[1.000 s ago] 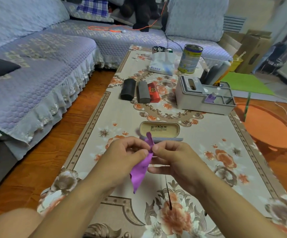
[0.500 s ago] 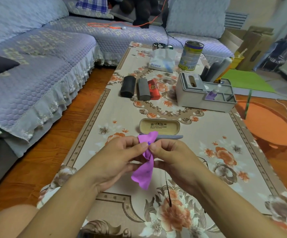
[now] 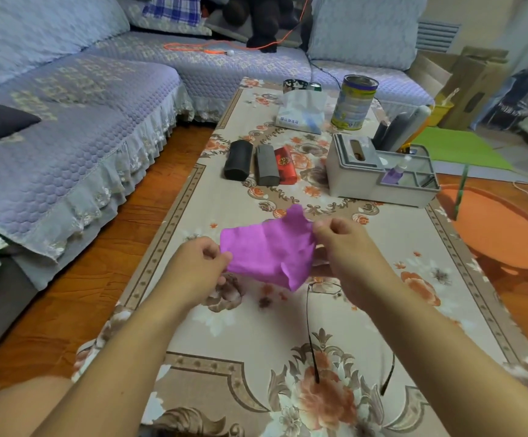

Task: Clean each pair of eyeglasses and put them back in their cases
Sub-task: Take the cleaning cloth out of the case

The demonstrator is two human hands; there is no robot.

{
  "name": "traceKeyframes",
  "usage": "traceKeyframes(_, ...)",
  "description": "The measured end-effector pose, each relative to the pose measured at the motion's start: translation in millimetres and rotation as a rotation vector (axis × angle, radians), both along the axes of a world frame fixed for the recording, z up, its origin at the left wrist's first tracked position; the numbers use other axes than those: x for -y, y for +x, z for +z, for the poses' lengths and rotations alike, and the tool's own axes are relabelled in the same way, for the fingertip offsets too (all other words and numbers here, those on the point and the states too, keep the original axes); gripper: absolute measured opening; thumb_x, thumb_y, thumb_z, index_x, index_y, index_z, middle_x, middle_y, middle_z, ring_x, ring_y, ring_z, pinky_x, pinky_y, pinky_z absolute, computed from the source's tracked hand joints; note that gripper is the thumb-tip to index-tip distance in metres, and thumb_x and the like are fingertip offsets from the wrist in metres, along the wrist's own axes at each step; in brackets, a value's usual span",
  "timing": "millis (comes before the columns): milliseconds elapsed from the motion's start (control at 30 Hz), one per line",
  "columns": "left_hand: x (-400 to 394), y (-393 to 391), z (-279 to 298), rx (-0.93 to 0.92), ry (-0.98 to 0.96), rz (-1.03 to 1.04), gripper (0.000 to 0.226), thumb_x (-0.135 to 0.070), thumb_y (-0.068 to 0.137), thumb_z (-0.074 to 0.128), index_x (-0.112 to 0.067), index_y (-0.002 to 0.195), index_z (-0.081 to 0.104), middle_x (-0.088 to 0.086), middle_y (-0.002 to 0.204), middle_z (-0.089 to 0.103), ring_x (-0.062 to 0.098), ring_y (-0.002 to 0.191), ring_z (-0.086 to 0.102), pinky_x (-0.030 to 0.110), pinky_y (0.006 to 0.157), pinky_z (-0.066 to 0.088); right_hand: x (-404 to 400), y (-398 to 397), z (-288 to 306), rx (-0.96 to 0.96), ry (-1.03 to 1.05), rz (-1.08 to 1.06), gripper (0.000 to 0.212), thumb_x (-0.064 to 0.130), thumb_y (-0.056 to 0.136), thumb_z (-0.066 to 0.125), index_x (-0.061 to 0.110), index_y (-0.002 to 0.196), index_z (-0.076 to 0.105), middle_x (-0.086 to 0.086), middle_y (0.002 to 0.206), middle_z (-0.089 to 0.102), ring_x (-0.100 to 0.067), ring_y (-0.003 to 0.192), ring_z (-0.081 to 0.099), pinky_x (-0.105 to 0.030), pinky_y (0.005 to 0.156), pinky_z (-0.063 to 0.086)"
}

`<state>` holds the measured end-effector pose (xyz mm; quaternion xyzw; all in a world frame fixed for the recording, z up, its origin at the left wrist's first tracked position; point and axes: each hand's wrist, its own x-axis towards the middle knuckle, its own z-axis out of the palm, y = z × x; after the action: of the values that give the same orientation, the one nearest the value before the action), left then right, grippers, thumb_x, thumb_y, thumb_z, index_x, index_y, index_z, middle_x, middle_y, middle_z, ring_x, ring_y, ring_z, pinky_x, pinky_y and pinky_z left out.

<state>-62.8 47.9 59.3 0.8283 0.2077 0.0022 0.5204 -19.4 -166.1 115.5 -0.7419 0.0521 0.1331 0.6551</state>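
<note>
A crumpled purple microfibre cleaning cloth [image 3: 267,255] is stretched out flat between both hands above the middle of the floral-patterned table [image 3: 382,279]. The left hand [image 3: 198,268] pinches the cloth's left edge between thumb and curled fingers; the right hand [image 3: 347,257] pinches its upper right corner the same way. A pair of thin black wire-framed eyeglasses [image 3: 322,291] shows just beneath the right hand, its temple arms running toward the table's near edge; whether the right hand's lower fingers hold the frame cannot be told. Toward the far half of the table three closed cases lie side by side: a black rounded case [image 3: 238,160], a grey rectangular case [image 3: 266,165] and a red case [image 3: 285,165]. Right of them, near the right edge, stands a grey plastic tissue-box organiser [image 3: 351,171], with a tall tin can [image 3: 354,103] behind it
</note>
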Motion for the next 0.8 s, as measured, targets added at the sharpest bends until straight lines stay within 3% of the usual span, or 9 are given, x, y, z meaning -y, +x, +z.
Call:
traceKeyframes(100,-7,8,-6,-0.044,0.029,0.009,0.013,-0.017,0.097,0.063,-0.012,0.085,0.063,0.012,0.065,0.069,0.015,0.045,0.056,0.028,0.049,0.045,-13,-2,-16,-0.057,-0.04,0.034,0.025,0.014,0.106,0.046,-0.005,0.098,0.059,-0.021,0.092,0.068,-0.032,0.074,0.072,-0.044,0.06,0.063)
traceKeyframes(233,-19,5,8,-0.009,-0.006,0.042,0.006,-0.021,0.097,0.061,-0.018,0.094,0.066,0.004,0.069,0.069,0.018,0.057,0.06,0.029,0.055,0.045,-17,-5,-29,-0.069,0.047,0.024,0.03,0.016,0.107,0.044,-0.011,0.112,0.056,-0.021,0.098,0.069,-0.029,0.074,0.072,-0.037,0.059,0.062)
traceKeyframes(300,-17,5,22,0.121,-0.095,0.043,0.005,-0.019,0.1,0.061,-0.019,0.097,0.065,0.001,0.08,0.07,0.014,0.066,0.063,0.026,0.057,0.052,-13,-1,-29,0.089,0.009,-0.016,0.026,0.017,0.107,0.045,-0.007,0.104,0.055,-0.018,0.098,0.068,-0.028,0.079,0.073,-0.036,0.061,0.062)
traceKeyframes(367,-14,12,30,0.294,-0.149,0.043,0.005,-0.015,0.099,0.064,-0.019,0.097,0.065,-0.001,0.09,0.073,0.009,0.077,0.068,0.025,0.07,0.057,-6,7,-25,0.377,-0.126,-0.031,0.021,0.016,0.106,0.048,0.001,0.096,0.059,-0.009,0.093,0.067,-0.022,0.083,0.07,-0.033,0.066,0.061)
traceKeyframes(467,-14,23,28,0.404,-0.084,0.002,0.012,-0.011,0.095,0.069,-0.023,0.098,0.068,-0.007,0.097,0.072,0.007,0.092,0.068,0.026,0.082,0.055,13,26,-32,0.689,-0.276,0.02,0.015,0.013,0.103,0.055,0.016,0.092,0.064,0.007,0.091,0.065,-0.005,0.088,0.063,-0.021,0.078,0.052)
traceKeyframes(533,-17,24,18,0.272,0.006,-0.056,0.015,-0.013,0.096,0.068,-0.027,0.1,0.069,-0.01,0.098,0.071,0.007,0.093,0.067,0.024,0.077,0.052,32,38,-45,0.65,-0.374,0.164,0.016,0.014,0.101,0.058,0.025,0.094,0.068,0.005,0.112,0.067,-0.004,0.114,0.058,-0.024,0.098,0.048)
traceKeyframes(600,-20,21,1,-0.015,0.184,-0.178,0.017,-0.015,0.097,0.065,-0.031,0.101,0.066,-0.007,0.099,0.071,0.01,0.087,0.068,0.028,0.072,0.054,52,40,-57,0.594,-0.587,0.333,0.021,0.015,0.098,0.063,0.035,0.091,0.069,0.007,0.129,0.064,-0.011,0.134,0.046,-0.032,0.11,0.04)
traceKeyframes(667,-21,19,-10,-0.193,0.359,-0.234,0.021,-0.011,0.096,0.061,-0.032,0.095,0.064,-0.003,0.103,0.069,0.014,0.086,0.067,0.039,0.079,0.059,70,37,-59,0.604,-0.685,0.345,0.027,0.009,0.095,0.066,0.036,0.094,0.07,0.015,0.124,0.066,-0.012,0.131,0.047,-0.032,0.107,0.04)
traceKeyframes(800,-7,17,0,-0.077,0.45,-0.12,0.026,-0.003,0.096,0.053,-0.026,0.097,0.065,-0.005,0.097,0.063,0.017,0.083,0.063,0.041,0.077,0.059,94,43,-39,0.524,-0.576,0.012,0.029,0.002,0.095,0.061,0.028,0.096,0.074,0.01,0.106,0.073,-0.011,0.106,0.065,-0.028,0.094,0.048)
